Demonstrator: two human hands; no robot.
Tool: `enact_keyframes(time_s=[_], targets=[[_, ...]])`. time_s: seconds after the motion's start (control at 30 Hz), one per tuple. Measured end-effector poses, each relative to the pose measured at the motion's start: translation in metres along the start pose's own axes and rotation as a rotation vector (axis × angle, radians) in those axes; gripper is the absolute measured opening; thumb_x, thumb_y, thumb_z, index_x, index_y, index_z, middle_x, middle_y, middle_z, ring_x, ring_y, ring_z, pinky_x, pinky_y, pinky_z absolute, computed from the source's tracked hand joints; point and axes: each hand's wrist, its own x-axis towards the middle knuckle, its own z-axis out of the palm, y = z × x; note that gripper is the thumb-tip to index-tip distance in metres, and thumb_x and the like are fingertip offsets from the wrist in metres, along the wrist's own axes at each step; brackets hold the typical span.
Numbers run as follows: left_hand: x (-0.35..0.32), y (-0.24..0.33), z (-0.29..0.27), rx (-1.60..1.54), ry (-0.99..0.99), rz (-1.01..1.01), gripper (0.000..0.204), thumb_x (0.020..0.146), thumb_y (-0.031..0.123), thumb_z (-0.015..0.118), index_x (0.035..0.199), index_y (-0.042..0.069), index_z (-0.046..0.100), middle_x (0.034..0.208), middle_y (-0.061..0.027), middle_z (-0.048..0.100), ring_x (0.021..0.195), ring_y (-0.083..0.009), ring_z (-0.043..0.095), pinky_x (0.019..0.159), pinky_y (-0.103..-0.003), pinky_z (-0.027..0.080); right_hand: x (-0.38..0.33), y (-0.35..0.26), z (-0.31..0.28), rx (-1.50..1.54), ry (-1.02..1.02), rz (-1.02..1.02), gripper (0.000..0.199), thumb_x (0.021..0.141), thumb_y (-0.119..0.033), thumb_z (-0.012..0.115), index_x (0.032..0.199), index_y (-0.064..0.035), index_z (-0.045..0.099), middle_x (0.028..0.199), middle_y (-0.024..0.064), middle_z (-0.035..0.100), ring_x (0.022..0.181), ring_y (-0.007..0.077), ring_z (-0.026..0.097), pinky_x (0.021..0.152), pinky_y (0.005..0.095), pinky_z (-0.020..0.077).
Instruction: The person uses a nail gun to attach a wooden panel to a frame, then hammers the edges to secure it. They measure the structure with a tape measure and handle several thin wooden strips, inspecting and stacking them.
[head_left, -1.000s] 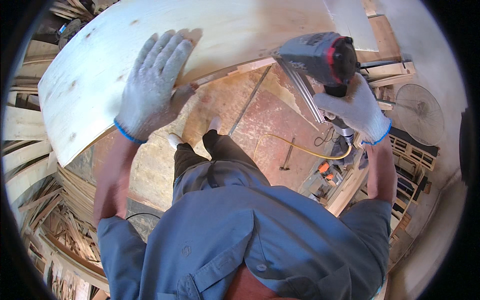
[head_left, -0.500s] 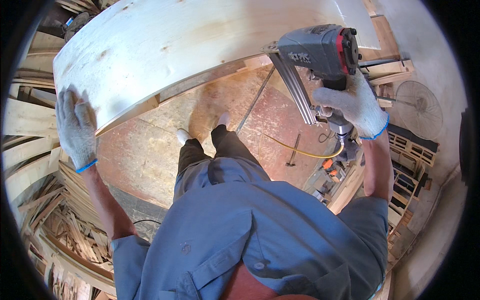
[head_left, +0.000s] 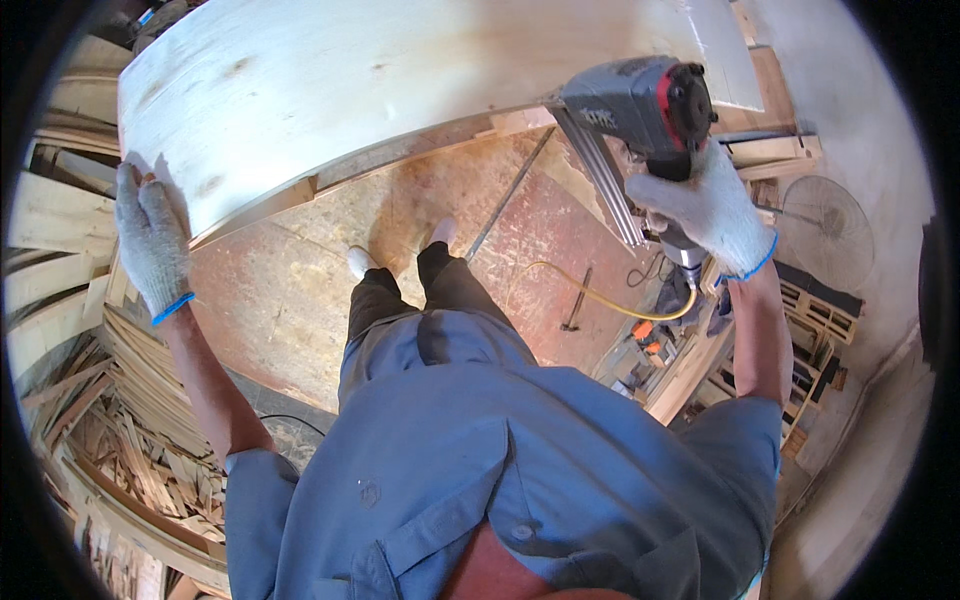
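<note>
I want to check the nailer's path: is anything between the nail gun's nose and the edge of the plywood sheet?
Nothing visible does. The nail gun in the right hand sits right at the plywood sheet edge, with no object between them. The left hand holds the far left edge, well clear.

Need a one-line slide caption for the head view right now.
Gloved left hand grips the plywood sheet's left edge; gloved right hand holds a grey nail gun at its right edge.

Left hand [head_left: 152, 240] grips plywood sheet [head_left: 400, 80]; right hand [head_left: 705, 205] holds nail gun [head_left: 630, 105].
</note>
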Motion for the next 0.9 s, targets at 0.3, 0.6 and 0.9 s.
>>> enact_keyframes(time_s=[0.3, 0.6, 0.9], targets=[[0.004, -0.005, 0.006, 0.033, 0.015, 0.019, 0.055, 0.103, 0.043, 0.044, 0.148, 0.012, 0.05, 0.143, -0.0209, 0.056, 0.124, -0.0374, 0.06, 0.104, -0.043, 0.047, -0.001, -0.028, 0.032, -0.02, -0.15, -0.098, 0.028, 0.083, -0.015, 0.078, 0.103, -0.0014, 0.065, 0.068, 0.0021, 0.062, 0.059, 0.0089, 0.058, 0.054, 0.0266, 0.0486], [-0.004, 0.017, 0.006, 0.017, 0.058, 0.048, 0.047, 0.105, 0.036, 0.046, 0.143, 0.01, 0.054, 0.138, -0.0191, 0.06, 0.124, -0.0352, 0.06, 0.104, -0.041, 0.047, 0.003, -0.049, 0.048, -0.003, -0.175, -0.063, 0.023, 0.084, -0.018, 0.075, 0.097, -0.0008, 0.067, 0.068, 0.0037, 0.065, 0.059, 0.0092, 0.058, 0.056, 0.0292, 0.0487], [-0.007, 0.006, 0.015, 0.086, 0.112, 0.103, 0.042, 0.103, 0.038, 0.046, 0.139, 0.018, 0.052, 0.135, -0.0168, 0.059, 0.109, -0.0408, 0.066, 0.09, -0.051, 0.054, 0.002, -0.085, 0.085, -0.125, -0.215, -0.099, 0.024, 0.085, -0.02, 0.076, 0.1, -0.0024, 0.07, 0.069, 0.0052, 0.067, 0.062, 0.0116, 0.062, 0.059, 0.0305, 0.0515]])
